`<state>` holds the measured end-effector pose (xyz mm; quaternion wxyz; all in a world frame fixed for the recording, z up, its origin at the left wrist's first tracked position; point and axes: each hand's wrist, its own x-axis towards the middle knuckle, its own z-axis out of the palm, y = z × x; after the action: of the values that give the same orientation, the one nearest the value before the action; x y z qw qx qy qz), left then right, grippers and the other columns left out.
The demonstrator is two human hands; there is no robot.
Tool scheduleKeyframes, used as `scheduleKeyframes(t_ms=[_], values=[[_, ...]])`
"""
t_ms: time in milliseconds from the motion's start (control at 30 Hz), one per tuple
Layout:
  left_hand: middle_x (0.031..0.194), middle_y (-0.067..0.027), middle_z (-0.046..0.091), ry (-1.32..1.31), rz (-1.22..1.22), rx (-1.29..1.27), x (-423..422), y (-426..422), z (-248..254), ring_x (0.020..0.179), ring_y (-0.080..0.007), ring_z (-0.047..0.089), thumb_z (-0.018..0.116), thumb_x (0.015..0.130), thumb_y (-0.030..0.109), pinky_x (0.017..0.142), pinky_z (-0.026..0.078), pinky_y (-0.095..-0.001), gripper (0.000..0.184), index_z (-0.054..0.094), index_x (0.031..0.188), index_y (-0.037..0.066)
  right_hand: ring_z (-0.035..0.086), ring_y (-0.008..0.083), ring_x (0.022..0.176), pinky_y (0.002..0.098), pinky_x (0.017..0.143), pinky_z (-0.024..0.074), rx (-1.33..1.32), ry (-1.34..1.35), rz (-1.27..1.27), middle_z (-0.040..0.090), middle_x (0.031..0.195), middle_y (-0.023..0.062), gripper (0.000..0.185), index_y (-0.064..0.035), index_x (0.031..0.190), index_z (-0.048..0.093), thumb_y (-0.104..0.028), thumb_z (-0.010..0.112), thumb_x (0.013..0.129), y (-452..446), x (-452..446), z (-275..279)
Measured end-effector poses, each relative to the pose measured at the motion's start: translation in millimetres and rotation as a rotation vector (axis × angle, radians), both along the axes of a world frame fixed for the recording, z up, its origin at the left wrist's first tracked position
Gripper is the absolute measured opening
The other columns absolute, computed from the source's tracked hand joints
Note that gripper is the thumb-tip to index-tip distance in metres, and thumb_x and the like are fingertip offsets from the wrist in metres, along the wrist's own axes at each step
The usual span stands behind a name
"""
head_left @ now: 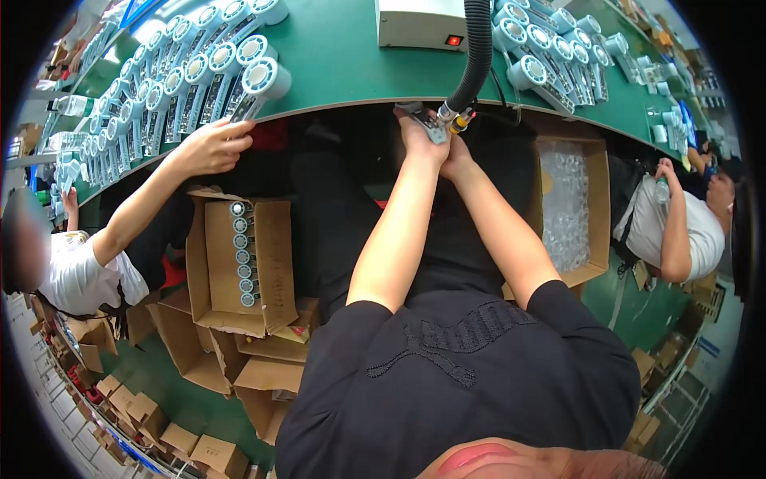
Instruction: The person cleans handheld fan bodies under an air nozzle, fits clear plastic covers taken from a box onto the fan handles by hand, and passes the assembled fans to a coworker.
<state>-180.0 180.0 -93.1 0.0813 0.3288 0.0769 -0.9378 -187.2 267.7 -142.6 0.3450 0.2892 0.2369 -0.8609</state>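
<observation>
At the green bench's front edge, my left hand [420,137] is closed around a grey part [424,120], which lies tilted across the palm and fingers. Close beside it on the right, my right hand [456,153] touches or nearly touches the left; its fingers are mostly hidden behind the left hand and the tool end. Just above both hands hangs a black corrugated hose [479,64], with a metal and yellow fitting [459,121] at its lower end.
Light-blue round-headed devices [262,77] stand in rows on the green bench [335,56]. A co-worker's hand [214,148] touches one. A white box [423,24] has a red switch. Cardboard boxes [279,239] [598,207] stand below the bench on both sides. Another person [678,223] sits right.
</observation>
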Motion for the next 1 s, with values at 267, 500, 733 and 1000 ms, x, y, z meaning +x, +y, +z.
scheduleKeyframes(t_ms=[267, 500, 733, 1000], values=[[0.110, -0.0148, 0.064, 0.002, -0.269, -0.348, 38.1, -1.0, -18.6, 0.074, -0.0166, 0.065, 0.043, 0.107, 0.055, 0.056, 0.053, -0.0273, 0.045, 0.058, 0.119, 0.015, 0.069, 0.0278, 0.104, 0.0378, 0.094, 0.0539, 0.123, 0.106, 0.054, 0.069, 0.120, 0.0133, 0.039, -0.0072, 0.130, 0.059, -0.036, 0.047, 0.107, 8.6, 4.9, -27.9], [0.116, -0.0162, 0.064, 0.330, -0.324, -0.271, 100.9, -53.2, 35.8, 0.093, -0.0250, 0.068, 0.044, 0.106, 0.054, 0.069, 0.054, -0.0358, 0.053, 0.046, 0.139, 0.012, 0.070, 0.0256, 0.097, 0.0380, 0.084, 0.0571, 0.128, -0.076, 0.101, 0.069, 0.107, 0.0123, 0.030, -0.0080, 0.119, 0.057, -0.035, 0.053, 0.106, 0.7, -7.3, 0.5], [0.128, -0.0144, 0.060, 0.412, -0.030, -0.326, 166.4, -98.1, 117.3, 0.103, -0.0310, 0.066, 0.044, 0.105, 0.052, 0.080, 0.053, -0.0426, 0.046, 0.048, 0.137, 0.020, 0.069, 0.0265, 0.097, 0.0377, 0.084, 0.0574, -0.065, -0.157, 0.016, 0.067, 0.104, 0.0125, 0.028, -0.0063, 0.118, 0.054, -0.031, 0.055, 0.106, -27.3, -7.6, 13.0], [0.134, -0.0175, 0.058, 0.510, 0.042, -0.369, 180.1, -119.0, 123.4, 0.112, -0.0339, 0.062, 0.044, 0.105, 0.050, 0.087, 0.050, -0.0457, 0.053, 0.048, 0.142, 0.011, 0.067, 0.0264, 0.107, 0.0377, 0.090, 0.0556, 0.480, 0.609, 0.233, 0.067, 0.114, 0.0121, 0.037, -0.0048, 0.132, 0.052, -0.027, 0.060, 0.103, -40.2, 41.7, 63.7]])
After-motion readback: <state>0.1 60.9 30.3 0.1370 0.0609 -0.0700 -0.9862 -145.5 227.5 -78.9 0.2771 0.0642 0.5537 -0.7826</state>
